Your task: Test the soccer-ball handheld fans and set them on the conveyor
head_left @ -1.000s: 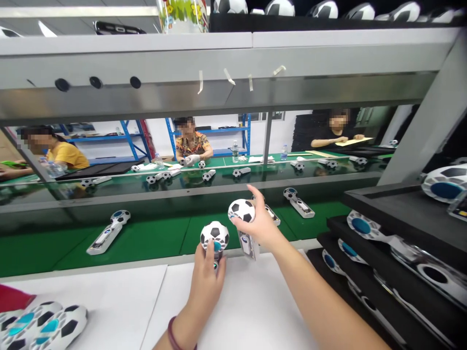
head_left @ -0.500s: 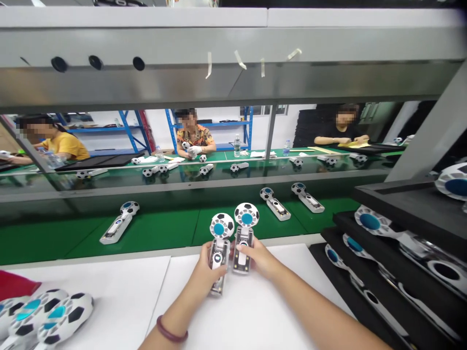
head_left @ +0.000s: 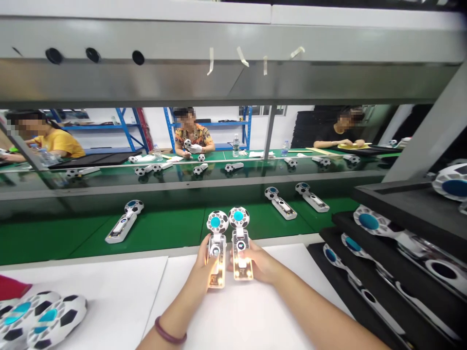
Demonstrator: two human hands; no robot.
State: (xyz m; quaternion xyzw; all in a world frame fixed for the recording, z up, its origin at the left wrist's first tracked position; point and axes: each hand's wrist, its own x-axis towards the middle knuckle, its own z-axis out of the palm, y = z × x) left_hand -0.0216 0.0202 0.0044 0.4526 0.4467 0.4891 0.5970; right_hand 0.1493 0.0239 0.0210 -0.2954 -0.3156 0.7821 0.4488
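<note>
My left hand point(head_left: 201, 266) is closed around the clear handle of a handheld fan with a football-patterned head point(head_left: 217, 222). In my right hand point(head_left: 261, 265) is a matching handheld fan point(head_left: 239, 217), thumb on the front of its handle. The two fans stand side by side, heads up, with blue centres facing me. Both handles glow warm yellow in their lower parts, and a small round display shows on each. They are above the front edge of a white work surface point(head_left: 233, 316).
Several similar fans, one at left point(head_left: 124, 223), lie on the green conveyor point(head_left: 171, 228) ahead. Black foam trays point(head_left: 379, 187) holding fans are stacked at right. More football-patterned fan heads point(head_left: 60, 316) lie at lower left. A grey overhead beam point(head_left: 233, 80) crosses above; three people sit beyond.
Both handles have lit up. The two fans are now more nearly level and upright. Fans on the near conveyor have shifted right, while those on the far strip have shifted left.
</note>
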